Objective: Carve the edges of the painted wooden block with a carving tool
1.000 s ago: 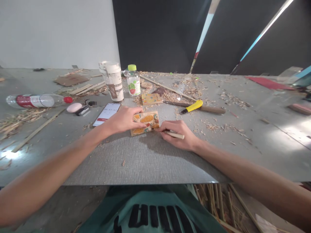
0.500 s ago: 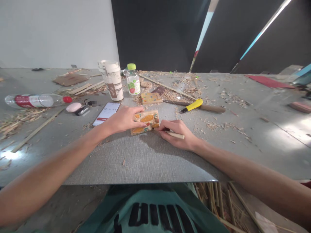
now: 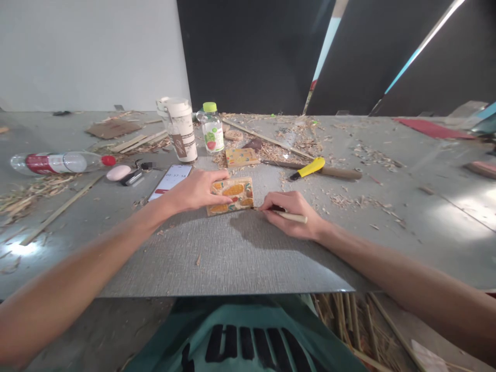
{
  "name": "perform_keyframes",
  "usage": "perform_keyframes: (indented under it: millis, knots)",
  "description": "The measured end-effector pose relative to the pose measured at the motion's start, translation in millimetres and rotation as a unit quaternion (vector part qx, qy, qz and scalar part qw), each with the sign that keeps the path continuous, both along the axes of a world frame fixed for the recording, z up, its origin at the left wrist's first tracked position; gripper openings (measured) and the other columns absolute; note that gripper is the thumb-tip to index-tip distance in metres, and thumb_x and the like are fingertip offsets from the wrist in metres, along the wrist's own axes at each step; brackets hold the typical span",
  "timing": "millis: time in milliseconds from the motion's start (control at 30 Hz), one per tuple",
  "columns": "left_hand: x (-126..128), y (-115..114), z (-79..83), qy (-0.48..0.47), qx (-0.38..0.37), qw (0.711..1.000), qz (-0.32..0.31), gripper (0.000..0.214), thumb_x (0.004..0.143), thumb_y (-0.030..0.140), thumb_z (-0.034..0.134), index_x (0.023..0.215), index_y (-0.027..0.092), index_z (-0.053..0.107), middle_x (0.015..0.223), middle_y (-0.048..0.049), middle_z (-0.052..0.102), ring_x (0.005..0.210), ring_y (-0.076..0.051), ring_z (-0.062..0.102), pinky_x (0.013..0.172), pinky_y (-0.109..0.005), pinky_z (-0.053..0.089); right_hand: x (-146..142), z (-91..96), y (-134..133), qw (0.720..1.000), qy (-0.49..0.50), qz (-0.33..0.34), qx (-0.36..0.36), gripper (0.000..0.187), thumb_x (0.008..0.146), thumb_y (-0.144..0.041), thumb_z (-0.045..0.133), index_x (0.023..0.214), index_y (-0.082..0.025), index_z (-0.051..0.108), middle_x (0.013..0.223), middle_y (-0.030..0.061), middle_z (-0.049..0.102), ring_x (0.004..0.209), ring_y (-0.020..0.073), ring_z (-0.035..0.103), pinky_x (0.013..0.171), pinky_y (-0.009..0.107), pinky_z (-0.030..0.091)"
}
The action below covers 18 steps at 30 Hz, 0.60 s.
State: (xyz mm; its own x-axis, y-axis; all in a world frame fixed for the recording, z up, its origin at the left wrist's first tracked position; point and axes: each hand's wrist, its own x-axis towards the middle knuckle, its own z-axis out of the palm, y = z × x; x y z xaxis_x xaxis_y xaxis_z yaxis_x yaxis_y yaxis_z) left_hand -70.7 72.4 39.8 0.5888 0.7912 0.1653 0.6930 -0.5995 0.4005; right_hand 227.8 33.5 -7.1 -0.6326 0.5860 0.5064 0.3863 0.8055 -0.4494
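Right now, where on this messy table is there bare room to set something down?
The grey mat is bare on the near side of the printed board, down to its edge. The table right of the right hand, which grips a thin tool, is nearly bare. Crowded: behind the left hand and board sit phone, cup, small bottle, yellow knife and shavings.

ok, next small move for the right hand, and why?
Probably nudge the thin tool a touch left, so its tip meets the painted block at its near right corner. The right hand grips the tool low, with the tip just at that corner. The left hand pins the block flat on the grey mat, so it looks steady enough.
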Motion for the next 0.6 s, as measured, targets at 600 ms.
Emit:
perform_keyframes:
  millis: [600]
  knots:
    - [-7.8,9.5,-4.1,0.0,-0.034,0.999,0.029,0.06,0.082,0.078,0.074,0.107,0.024,0.075,0.089,-0.0028,0.075,0.075,-0.022,0.065,0.065,-0.032,0.042,26.1,25.2,20.4,0.987,0.076,-0.129,-0.055,0.008,0.09,-0.018,0.064,0.084,-0.019,0.069,0.072,-0.0015,0.065,0.061,0.0118,0.051,0.054,0.027,0.034]
